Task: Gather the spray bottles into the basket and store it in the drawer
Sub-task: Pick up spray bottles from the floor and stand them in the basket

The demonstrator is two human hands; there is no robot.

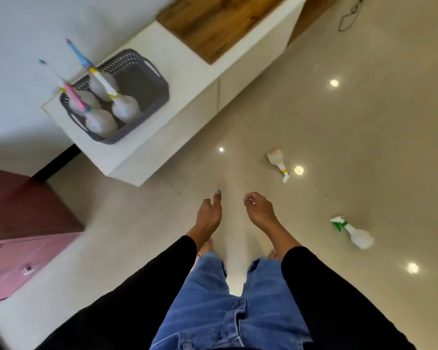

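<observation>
A grey perforated basket (147, 79) stands on a low white cabinet (187, 79) at the upper left, with several translucent spray bottles (125, 108) upright inside it. Two more bottles lie on the tiled floor to the right: one with a yellow collar (278, 160) and one with a green trigger (357, 234). My left hand (209, 215) and my right hand (259, 210) hang in front of me above the floor, both holding nothing, fingers loosely curled and apart. Neither hand touches a bottle.
A pink chest of drawers with a dark red top (23, 223) stands at the left. A wooden panel (220, 24) lies on the cabinet's far end. A cable (349, 16) trails on the floor at the top right. My jeans-clad legs fill the bottom.
</observation>
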